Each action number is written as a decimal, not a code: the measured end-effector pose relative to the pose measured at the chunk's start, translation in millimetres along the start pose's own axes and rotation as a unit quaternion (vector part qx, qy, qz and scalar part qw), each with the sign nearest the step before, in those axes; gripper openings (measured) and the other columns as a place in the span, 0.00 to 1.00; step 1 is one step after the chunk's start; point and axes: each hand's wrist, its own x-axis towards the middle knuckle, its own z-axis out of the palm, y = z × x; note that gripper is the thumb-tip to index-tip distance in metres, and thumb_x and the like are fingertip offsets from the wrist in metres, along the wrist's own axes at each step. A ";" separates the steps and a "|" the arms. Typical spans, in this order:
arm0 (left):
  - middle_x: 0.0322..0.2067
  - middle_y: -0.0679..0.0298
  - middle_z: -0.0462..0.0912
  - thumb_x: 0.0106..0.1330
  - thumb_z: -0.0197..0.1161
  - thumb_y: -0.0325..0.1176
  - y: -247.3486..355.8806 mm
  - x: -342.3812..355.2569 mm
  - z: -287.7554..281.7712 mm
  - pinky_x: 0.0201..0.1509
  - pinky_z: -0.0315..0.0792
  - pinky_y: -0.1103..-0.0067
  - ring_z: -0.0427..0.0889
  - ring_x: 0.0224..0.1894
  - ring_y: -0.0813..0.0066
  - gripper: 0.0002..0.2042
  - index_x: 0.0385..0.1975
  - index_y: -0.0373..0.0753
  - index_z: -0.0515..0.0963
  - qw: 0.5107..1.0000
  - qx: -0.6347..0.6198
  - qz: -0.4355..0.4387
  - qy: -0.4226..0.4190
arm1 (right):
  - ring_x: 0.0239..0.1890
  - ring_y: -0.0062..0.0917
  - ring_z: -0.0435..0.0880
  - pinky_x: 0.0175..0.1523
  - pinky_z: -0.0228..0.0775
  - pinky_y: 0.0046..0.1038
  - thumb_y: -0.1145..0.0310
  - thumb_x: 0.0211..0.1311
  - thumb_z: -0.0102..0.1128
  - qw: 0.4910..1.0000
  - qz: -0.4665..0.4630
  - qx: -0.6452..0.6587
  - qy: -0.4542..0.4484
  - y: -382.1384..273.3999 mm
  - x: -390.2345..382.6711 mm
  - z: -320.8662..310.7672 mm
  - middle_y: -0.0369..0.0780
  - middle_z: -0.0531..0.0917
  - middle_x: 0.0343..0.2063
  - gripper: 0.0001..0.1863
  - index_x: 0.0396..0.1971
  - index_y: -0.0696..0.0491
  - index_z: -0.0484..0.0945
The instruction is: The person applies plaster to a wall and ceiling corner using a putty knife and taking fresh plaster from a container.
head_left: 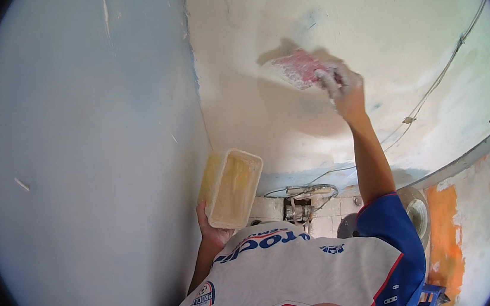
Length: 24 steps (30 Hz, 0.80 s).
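My right hand [340, 83], spotted with white paste, is closed on a red putty spreader [300, 68]. White filler coats part of the spreader's face, which is up against the cream wall [231, 17] and casts a shadow there. Lower down, near the corner, my left hand [213, 233] grips a yellowish rectangular plastic tub [210, 177] by its bottom end. The tub is tilted so its inside shows, with pale smears on its walls. Most of my left fingers are hidden behind it.
A blue-grey wall [76, 141] rises close on the left and meets the cream wall in a corner. Thin cables [440, 76] run down the wall at right. Below lie coiled wires [320, 190], a round basin-like object [419, 215] and an orange-patched wall [444, 221].
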 end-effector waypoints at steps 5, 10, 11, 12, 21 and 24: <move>0.66 0.61 0.77 0.71 0.49 0.64 3.1 -3.1 -2.9 0.66 0.75 0.57 0.78 0.65 0.59 0.35 0.70 0.47 0.70 1.000 -0.007 0.009 0.010 | 0.31 0.21 0.87 0.38 0.79 0.26 0.73 0.68 0.67 0.969 0.068 0.087 0.219 4.1 34.7 -19.9 0.45 0.88 0.32 0.11 0.48 0.58 0.82; 0.65 0.61 0.77 0.70 0.49 0.65 4.7 -1.9 -12.3 0.67 0.75 0.57 0.78 0.65 0.58 0.35 0.70 0.47 0.70 1.000 0.014 0.016 0.011 | 0.28 0.20 0.85 0.35 0.76 0.22 0.73 0.72 0.64 0.999 0.024 0.039 0.012 -13.2 -5.7 -11.8 0.39 0.88 0.33 0.05 0.42 0.58 0.84; 0.65 0.61 0.77 0.70 0.49 0.65 5.1 -1.7 -11.6 0.67 0.75 0.56 0.78 0.65 0.59 0.35 0.70 0.48 0.70 1.000 0.017 0.013 0.009 | 0.28 0.20 0.85 0.35 0.76 0.22 0.73 0.72 0.64 0.999 0.025 0.039 0.012 -7.4 -7.5 -7.4 0.39 0.88 0.33 0.05 0.42 0.58 0.84; 0.65 0.61 0.77 0.70 0.49 0.65 5.2 -2.5 -12.7 0.67 0.75 0.56 0.78 0.65 0.59 0.35 0.70 0.48 0.70 1.000 0.017 0.013 0.009 | 0.28 0.20 0.85 0.35 0.76 0.22 0.73 0.72 0.64 1.000 -0.015 -0.019 0.009 1.1 -5.3 -2.4 0.39 0.88 0.33 0.05 0.41 0.58 0.84; 0.65 0.60 0.78 0.71 0.48 0.63 -5.0 3.4 -13.5 0.68 0.74 0.55 0.78 0.66 0.57 0.34 0.70 0.47 0.70 0.999 -0.012 0.022 0.024 | 0.27 0.18 0.81 0.32 0.73 0.24 0.72 0.72 0.63 0.998 0.027 0.039 -0.029 4.0 -3.7 -19.6 0.38 0.87 0.32 0.05 0.41 0.57 0.84; 0.65 0.60 0.78 0.72 0.47 0.61 -8.1 6.0 -4.7 0.67 0.75 0.56 0.78 0.65 0.57 0.34 0.70 0.46 0.70 0.999 -0.026 0.034 -0.001 | 0.24 0.16 0.80 0.31 0.72 0.22 0.71 0.72 0.64 0.991 -0.119 -0.050 0.042 27.7 9.8 0.1 0.36 0.86 0.30 0.06 0.42 0.56 0.85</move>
